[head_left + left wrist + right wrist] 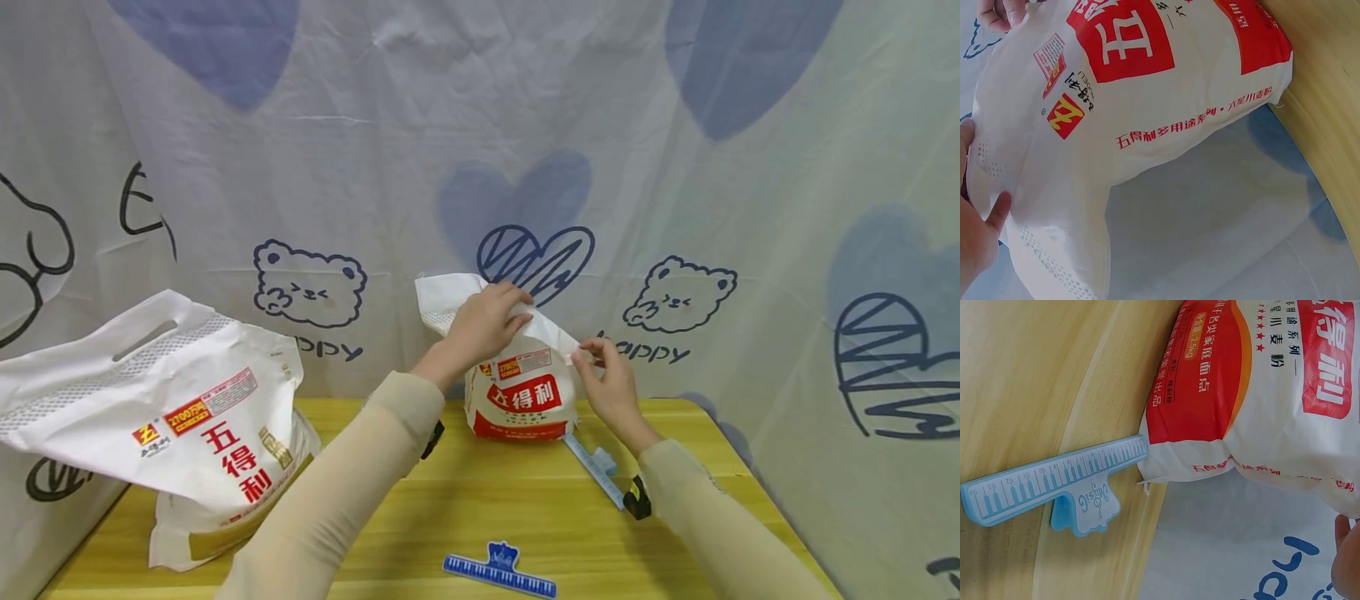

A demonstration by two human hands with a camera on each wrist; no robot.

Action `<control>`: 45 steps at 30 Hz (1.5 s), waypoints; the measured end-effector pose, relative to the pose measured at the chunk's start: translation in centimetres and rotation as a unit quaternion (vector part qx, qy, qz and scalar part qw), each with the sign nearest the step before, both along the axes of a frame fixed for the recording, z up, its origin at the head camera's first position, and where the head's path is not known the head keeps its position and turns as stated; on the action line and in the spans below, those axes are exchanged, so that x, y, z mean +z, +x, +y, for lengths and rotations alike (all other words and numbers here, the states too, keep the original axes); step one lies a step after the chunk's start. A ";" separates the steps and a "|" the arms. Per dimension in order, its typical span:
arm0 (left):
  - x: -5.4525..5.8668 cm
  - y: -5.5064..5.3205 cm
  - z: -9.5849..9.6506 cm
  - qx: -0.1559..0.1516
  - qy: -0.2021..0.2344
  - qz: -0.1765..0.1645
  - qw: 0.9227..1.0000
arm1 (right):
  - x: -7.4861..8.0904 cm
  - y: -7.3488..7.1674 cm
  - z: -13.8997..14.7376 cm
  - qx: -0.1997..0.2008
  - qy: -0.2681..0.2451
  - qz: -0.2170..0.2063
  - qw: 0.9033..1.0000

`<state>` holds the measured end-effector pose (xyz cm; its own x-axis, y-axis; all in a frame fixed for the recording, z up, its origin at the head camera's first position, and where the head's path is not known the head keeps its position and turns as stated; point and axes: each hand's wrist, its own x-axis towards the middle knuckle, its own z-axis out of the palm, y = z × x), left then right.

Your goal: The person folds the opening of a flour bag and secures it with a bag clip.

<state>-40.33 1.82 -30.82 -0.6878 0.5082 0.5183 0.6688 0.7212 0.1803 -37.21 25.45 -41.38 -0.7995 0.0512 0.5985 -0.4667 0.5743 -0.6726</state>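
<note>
A white and red flour bag (519, 417) stands at the back middle of the table, its top edge folding over toward the front. My left hand (486, 323) grips the bag's top near its middle, thumb on the near side as the left wrist view shows. At the upper right corner, my right hand (611, 387) pinches the edge between thumb and fingers. The bag's perforated handle strip (1054, 262) droops on the left side. Beside the bag's lower right lies a light blue ruler-like clip (1060, 478) marked "Music", its end against the bag.
A larger white flour bag (225, 442) with a cut-out handle leans at the left of the wooden table (420, 500). Near the front lies a dark blue piano-key clip (500, 571). A printed curtain (405, 167) hangs right behind the table.
</note>
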 end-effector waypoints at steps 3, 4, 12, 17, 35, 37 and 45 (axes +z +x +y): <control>-0.2 0.0 0.0 0.017 -0.001 0.007 1.000 | -0.1 0.0 0.0 0.002 0.003 0.003 1.000; -0.3 -0.1 0.0 0.023 -0.002 0.011 1.000 | -0.1 0.0 0.0 0.004 0.005 0.002 1.000; -0.9 -0.2 -0.1 0.037 0.000 0.045 0.998 | 0.0 0.0 0.1 0.004 0.017 -0.002 1.000; -1.3 -0.3 -0.1 0.053 -0.004 0.056 0.997 | 0.0 0.2 0.0 -0.006 0.024 -0.014 1.000; -1.6 -0.6 -0.5 0.028 -0.007 0.085 0.996 | 0.1 -0.3 0.2 -0.035 0.019 -0.021 0.999; -1.6 -0.6 -0.6 0.016 -0.001 0.091 0.996 | 0.0 -0.4 0.1 -0.034 0.017 -0.017 0.999; -1.8 -0.5 -0.7 0.018 -0.009 0.099 0.995 | -0.2 -0.4 0.0 -0.042 0.013 -0.018 0.999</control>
<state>-40.80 1.14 -32.61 -0.5907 0.4955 0.6368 0.6636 0.7473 0.0341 -37.63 25.41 -41.57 -0.8147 0.1033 0.5707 -0.3914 0.6282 -0.6725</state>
